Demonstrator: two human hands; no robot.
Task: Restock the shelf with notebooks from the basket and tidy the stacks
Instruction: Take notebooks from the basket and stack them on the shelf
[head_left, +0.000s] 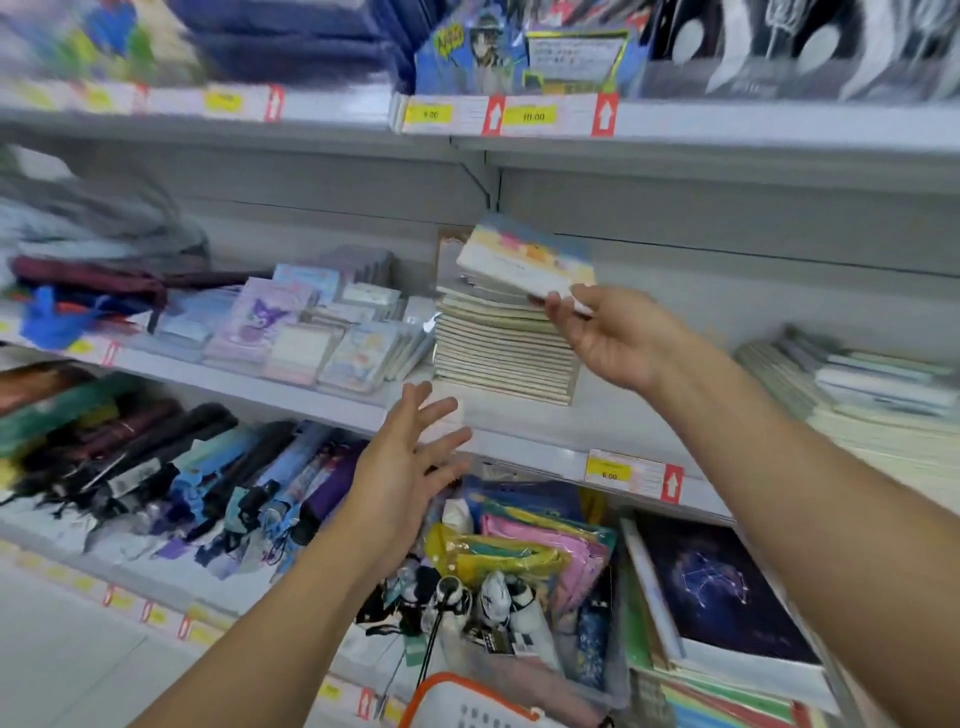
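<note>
The basket (457, 701) sits lowest and nearest, only its orange rim showing. Above it the left hand (410, 467) hovers with fingers spread, holding nothing, near the shelf (519, 441) edge. Farther in, the right hand (618, 338) pinches a pastel notebook (530, 260) tilted over the stack (504, 348). Best to level it, square its edges to the pile, and steady the pile with the free hand.

We are in a shop, likely a stationery store: white shelves (727, 130) carry yellow price tags (609, 470) with red arrows, stacked notebooks (501, 358), folded umbrellas (171, 467), and what seems a shopping basket (457, 701), partly cut off.
</note>
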